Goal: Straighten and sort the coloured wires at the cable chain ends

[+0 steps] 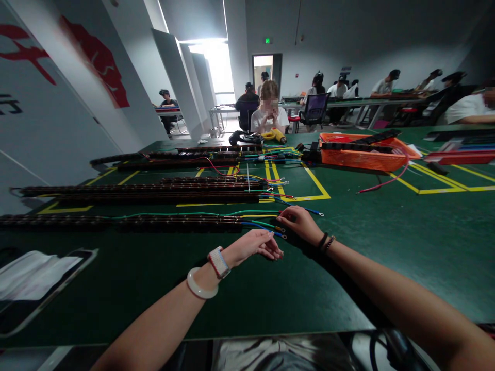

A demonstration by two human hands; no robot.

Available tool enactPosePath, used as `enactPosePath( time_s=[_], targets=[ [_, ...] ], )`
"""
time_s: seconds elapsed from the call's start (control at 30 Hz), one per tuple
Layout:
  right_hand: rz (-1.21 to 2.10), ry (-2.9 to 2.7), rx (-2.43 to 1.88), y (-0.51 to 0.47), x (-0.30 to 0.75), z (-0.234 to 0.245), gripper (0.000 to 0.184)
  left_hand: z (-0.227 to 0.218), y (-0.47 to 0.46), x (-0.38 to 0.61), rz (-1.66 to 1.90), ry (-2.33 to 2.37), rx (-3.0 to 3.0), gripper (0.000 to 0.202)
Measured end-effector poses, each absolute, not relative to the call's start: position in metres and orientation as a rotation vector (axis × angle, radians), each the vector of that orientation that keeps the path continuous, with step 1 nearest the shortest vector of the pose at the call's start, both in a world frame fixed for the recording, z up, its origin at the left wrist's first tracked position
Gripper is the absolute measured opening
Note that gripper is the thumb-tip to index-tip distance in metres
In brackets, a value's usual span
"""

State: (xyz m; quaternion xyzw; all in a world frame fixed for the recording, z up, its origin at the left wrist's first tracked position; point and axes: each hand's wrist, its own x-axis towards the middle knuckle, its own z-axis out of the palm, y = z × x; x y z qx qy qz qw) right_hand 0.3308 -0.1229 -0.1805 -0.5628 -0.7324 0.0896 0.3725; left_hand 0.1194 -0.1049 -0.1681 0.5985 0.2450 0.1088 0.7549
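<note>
My right hand (299, 222) is closed, thumb and fingertips pinched at the ends of a green wire (255, 212) and a yellow wire (266, 216); which of them it grips is partly hidden. My left hand (258, 244), loosely curled with thumb and fingers apart, hovers by the blue wire (259, 225). Its fingertips overlap that wire near the ring terminal (284, 236), and I cannot tell if they touch. These wires come out of the right end of a long black strip bundle (181, 224) lying across the green table.
More black strip bundles (154, 191) with coloured wires lie behind. Farther back are a yellow heat gun (275, 135) and an orange basket (363, 158) holding black strips. A tray-like object (83, 255) with white paper (38, 273) is at left. A person (269, 113) sits opposite.
</note>
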Motion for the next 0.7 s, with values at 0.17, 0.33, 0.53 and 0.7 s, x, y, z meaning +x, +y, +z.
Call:
enactPosePath(
  time_s=[0.17,0.33,0.53,0.7],
  targets=[
    [0.238,-1.881,-1.451,-0.1235,0.3303,-0.1798,0.023,-0.1669,-0.1051,0.1192,0.231,0.531,1.322,0.045],
    [0.247,-1.885,-1.455,-0.1237,0.3299,-0.1799,0.025,-0.1674,-0.1051,0.1193,0.235,0.529,1.318,0.046],
    [0.259,-1.914,-1.457,-0.1225,0.3305,-0.1807,0.025,-0.1641,-0.1060,0.1195,0.228,0.543,1.323,0.046],
    [0.222,-1.925,-1.469,-0.1211,0.3323,-0.1839,0.025,-0.1635,-0.1062,0.1200,0.224,0.542,1.327,0.046]
  ],
)
